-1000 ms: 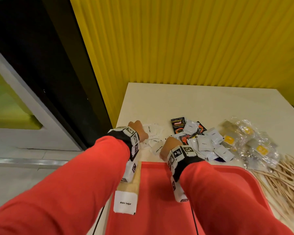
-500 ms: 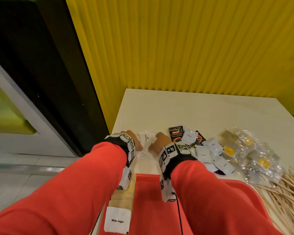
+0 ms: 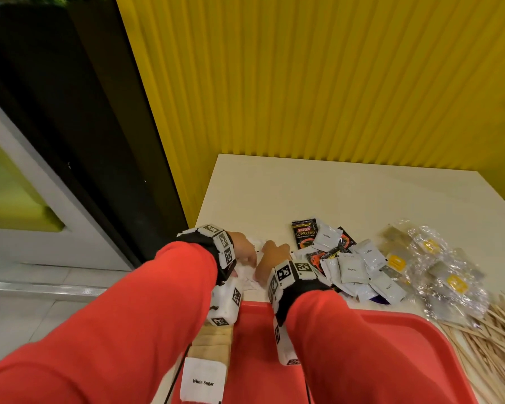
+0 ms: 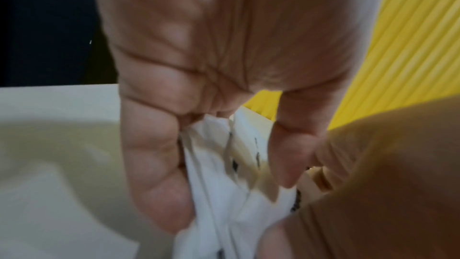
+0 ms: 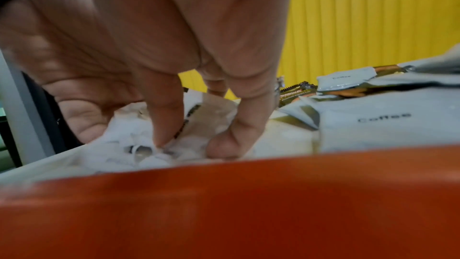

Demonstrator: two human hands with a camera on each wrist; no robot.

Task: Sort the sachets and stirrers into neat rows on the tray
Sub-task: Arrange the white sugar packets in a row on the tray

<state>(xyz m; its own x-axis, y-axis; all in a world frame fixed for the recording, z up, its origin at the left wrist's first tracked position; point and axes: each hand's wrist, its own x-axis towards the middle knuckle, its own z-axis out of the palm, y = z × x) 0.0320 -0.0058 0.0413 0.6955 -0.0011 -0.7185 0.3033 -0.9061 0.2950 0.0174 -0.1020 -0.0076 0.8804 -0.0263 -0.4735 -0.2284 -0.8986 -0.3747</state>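
A small pile of white sugar sachets (image 3: 250,277) lies on the table just beyond the red tray (image 3: 257,345). My left hand (image 3: 242,249) and right hand (image 3: 270,258) meet over it. In the left wrist view my left hand (image 4: 224,164) grips a bunch of the white sachets (image 4: 216,214) between curled fingers (image 4: 159,184) and thumb. My right hand (image 5: 154,131) pinches the crumpled sachets (image 5: 119,139) from the other side, fingertips (image 5: 164,125) down on them. One white sugar sachet (image 3: 203,380) and several brown sachets (image 3: 213,342) lie along the tray's left edge.
Right of my hands lie several white coffee sachets (image 3: 353,269), black Kopiko sachets (image 3: 303,233) and clear-wrapped packets with yellow labels (image 3: 429,258). Wooden stirrers (image 3: 493,339) are heaped at the tray's right. A yellow ribbed wall (image 3: 333,83) backs the table.
My two hands have come closer together over the white sachets and now bunch them up between them. The camera has tipped upward a little.
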